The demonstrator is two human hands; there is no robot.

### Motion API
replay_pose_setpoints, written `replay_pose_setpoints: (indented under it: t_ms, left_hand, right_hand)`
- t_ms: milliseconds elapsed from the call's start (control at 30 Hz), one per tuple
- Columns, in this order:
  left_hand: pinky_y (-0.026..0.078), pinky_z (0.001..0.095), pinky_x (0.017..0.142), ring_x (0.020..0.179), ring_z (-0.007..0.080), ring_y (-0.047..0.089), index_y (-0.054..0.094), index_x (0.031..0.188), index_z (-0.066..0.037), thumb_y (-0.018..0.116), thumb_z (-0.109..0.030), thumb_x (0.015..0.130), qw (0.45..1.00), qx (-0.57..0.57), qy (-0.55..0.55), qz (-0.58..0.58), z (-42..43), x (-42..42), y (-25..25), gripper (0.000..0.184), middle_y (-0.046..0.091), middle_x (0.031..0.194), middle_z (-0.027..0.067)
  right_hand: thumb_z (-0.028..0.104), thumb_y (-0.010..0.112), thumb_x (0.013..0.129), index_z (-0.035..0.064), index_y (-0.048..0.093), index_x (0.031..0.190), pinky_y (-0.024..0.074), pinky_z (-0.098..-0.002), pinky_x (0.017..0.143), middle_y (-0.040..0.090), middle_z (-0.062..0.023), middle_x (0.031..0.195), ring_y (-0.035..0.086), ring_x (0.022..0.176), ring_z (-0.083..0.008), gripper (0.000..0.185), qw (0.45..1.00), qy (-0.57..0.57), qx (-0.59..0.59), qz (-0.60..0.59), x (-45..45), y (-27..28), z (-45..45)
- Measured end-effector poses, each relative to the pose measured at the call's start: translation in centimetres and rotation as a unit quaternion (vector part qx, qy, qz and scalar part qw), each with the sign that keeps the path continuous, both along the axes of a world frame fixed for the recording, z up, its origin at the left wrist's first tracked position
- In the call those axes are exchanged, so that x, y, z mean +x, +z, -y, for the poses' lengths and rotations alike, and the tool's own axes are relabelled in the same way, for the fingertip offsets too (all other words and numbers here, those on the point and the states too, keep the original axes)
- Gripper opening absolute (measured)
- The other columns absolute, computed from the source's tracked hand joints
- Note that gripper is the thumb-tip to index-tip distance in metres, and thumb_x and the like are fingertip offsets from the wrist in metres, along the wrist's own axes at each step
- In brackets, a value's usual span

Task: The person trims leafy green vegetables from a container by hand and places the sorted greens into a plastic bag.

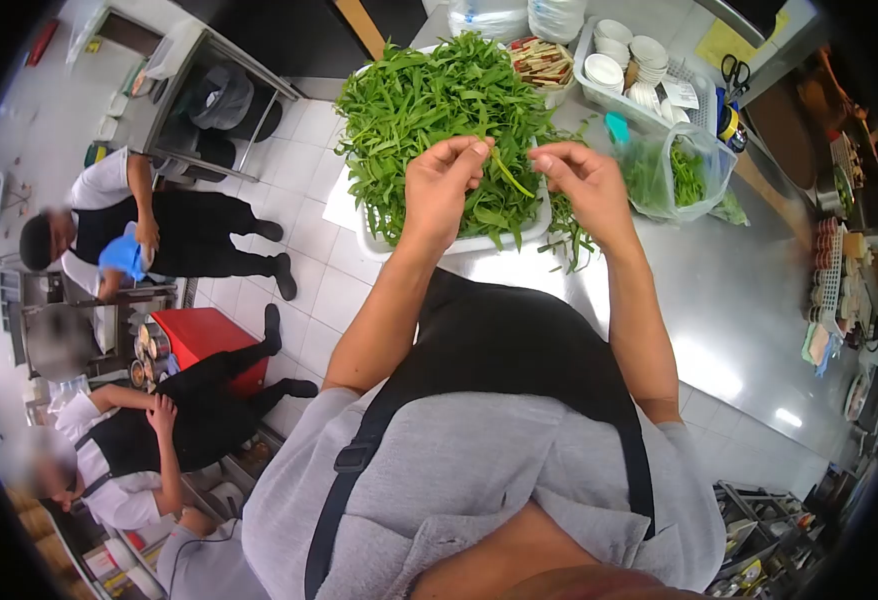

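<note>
A white plastic basket (371, 236) heaped with long-leafed greens (429, 105) stands on the metal counter before me. Above its right side, my left hand (441, 188) pinches a thin yellow-green stem (512, 179), whose free end slants down to the right. My right hand (587, 190) hovers just right of the stem, thumb and forefinger brought together and the other fingers curled. Whether anything is between those fingertips is too small to tell. Loose leafy sprigs (571, 238) lie on the counter beside the basket, under my right hand.
To the right sit a clear plastic bag of greens (687, 172) and a white crate (704, 95) of small cups. Scissors (734, 72) lie behind. A tub of packets (542, 65) touches the greens' far side. Two aproned people (199, 225) are at left, near a red box (209, 345).
</note>
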State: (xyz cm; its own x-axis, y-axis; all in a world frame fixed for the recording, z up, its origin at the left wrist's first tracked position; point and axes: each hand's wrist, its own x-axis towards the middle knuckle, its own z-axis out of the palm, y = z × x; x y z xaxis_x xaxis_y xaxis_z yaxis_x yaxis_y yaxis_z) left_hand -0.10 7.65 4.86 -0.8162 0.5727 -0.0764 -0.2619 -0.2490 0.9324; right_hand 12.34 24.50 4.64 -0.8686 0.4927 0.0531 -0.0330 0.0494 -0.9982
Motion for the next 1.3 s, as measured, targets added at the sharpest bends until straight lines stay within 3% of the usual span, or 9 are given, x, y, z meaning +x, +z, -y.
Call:
replay_pose_setpoints:
  t_ms: [167,500,700,733,833,867,967,1200,1300]
  left_hand:
    - [0.047,0.0230,0.068,0.074,0.0074,0.055,0.070,0.106,0.006,0.073,-0.011,0.094,0.998,-0.026,-0.020,-0.055,-0.8,1.7,0.8,0.021,0.073,0.111,0.0125]
    - [0.051,0.0231,0.070,0.079,0.0089,0.064,0.071,0.109,0.000,0.072,-0.008,0.096,0.991,-0.030,-0.127,-0.011,-2.1,3.1,-0.9,0.016,0.073,0.097,0.0064]
    - [0.053,0.0244,0.072,0.082,0.0118,0.066,0.069,0.107,-0.003,0.067,-0.010,0.100,0.996,-0.001,-0.087,0.017,-1.1,1.8,-2.6,0.010,0.074,0.101,0.0113]
    - [0.053,0.0248,0.074,0.084,0.0125,0.067,0.069,0.107,-0.004,0.066,-0.010,0.101,0.998,0.002,-0.067,-0.005,-0.5,0.9,-2.4,0.009,0.074,0.103,0.0120]
    - [0.052,0.0232,0.076,0.086,0.0089,0.066,0.069,0.105,-0.005,0.065,-0.015,0.102,0.998,0.020,0.033,-0.056,1.5,-0.8,-0.6,0.011,0.076,0.101,0.0097]
    - [0.052,0.0272,0.082,0.094,0.0117,0.067,0.063,0.111,-0.005,0.059,-0.017,0.105,0.995,0.007,0.050,-0.081,2.4,-1.5,-0.5,0.014,0.075,0.108,0.0135]
    - [0.053,0.0312,0.086,0.100,0.0172,0.068,0.056,0.115,-0.006,0.055,-0.017,0.107,0.996,0.082,0.027,-0.033,3.8,-2.8,-0.4,0.014,0.072,0.114,0.0172]
    - [0.045,0.0298,0.071,0.073,0.0123,0.046,0.053,0.111,-0.006,0.055,-0.008,0.102,0.991,0.108,0.008,0.072,3.5,-1.4,-0.1,0.009,0.047,0.081,0.0002]
    - [0.038,0.0264,0.061,0.066,0.0094,0.042,0.053,0.107,-0.005,0.056,0.000,0.095,0.993,0.074,0.022,0.087,3.8,-1.6,0.2,0.014,0.046,0.078,-0.0010]
  right_hand:
    - [0.015,0.075,0.093,0.0012,0.076,0.100,0.0393,-0.0222,0.058,0.065,0.0053,0.077,0.048,0.066,-0.0016,0.016,0.998,0.028,0.055,-0.015,-0.3,1.7,1.2]
    - [0.011,0.065,0.098,0.0002,0.066,0.098,0.0453,-0.0225,0.062,0.065,0.0015,0.081,0.054,0.069,-0.0044,0.010,1.000,0.016,-0.025,0.006,1.6,-0.1,0.3]
    - [0.008,0.065,0.099,0.0009,0.065,0.099,0.0489,-0.0212,0.066,0.067,-0.0001,0.084,0.059,0.072,-0.0045,0.007,0.993,-0.111,-0.012,-0.042,3.2,-2.7,-1.5]
    - [0.007,0.067,0.096,-0.0012,0.066,0.107,0.0518,-0.0273,0.069,0.069,-0.0055,0.086,0.064,0.073,-0.0133,0.013,0.991,-0.129,-0.005,-0.027,3.3,-3.8,-2.5]
    - [0.005,0.070,0.092,-0.0022,0.066,0.116,0.0535,-0.0357,0.076,0.069,-0.0134,0.086,0.067,0.079,-0.0273,0.026,0.899,-0.155,0.385,0.141,5.2,-5.9,-3.7]
    - [0.006,0.071,0.089,-0.0022,0.067,0.117,0.0524,-0.0421,0.081,0.068,-0.0186,0.091,0.066,0.088,-0.0365,0.030,0.919,-0.148,0.346,0.115,5.3,-6.3,-3.5]
    - [0.009,0.073,0.089,0.0002,0.070,0.116,0.0518,-0.0348,0.070,0.069,-0.0140,0.093,0.067,0.082,-0.0275,0.028,0.964,0.001,0.263,0.036,4.0,-3.0,0.0]
    - [0.013,0.077,0.084,0.0013,0.073,0.094,0.0489,-0.0331,0.065,0.065,-0.0097,0.085,0.062,0.071,-0.0215,0.015,0.880,-0.002,0.470,0.071,-1.0,-4.4,4.5]
    - [0.013,0.075,0.084,0.0007,0.072,0.093,0.0500,-0.0385,0.065,0.065,-0.0119,0.081,0.064,0.069,-0.0263,0.016,0.958,0.028,0.281,0.046,-1.5,-3.9,2.8]
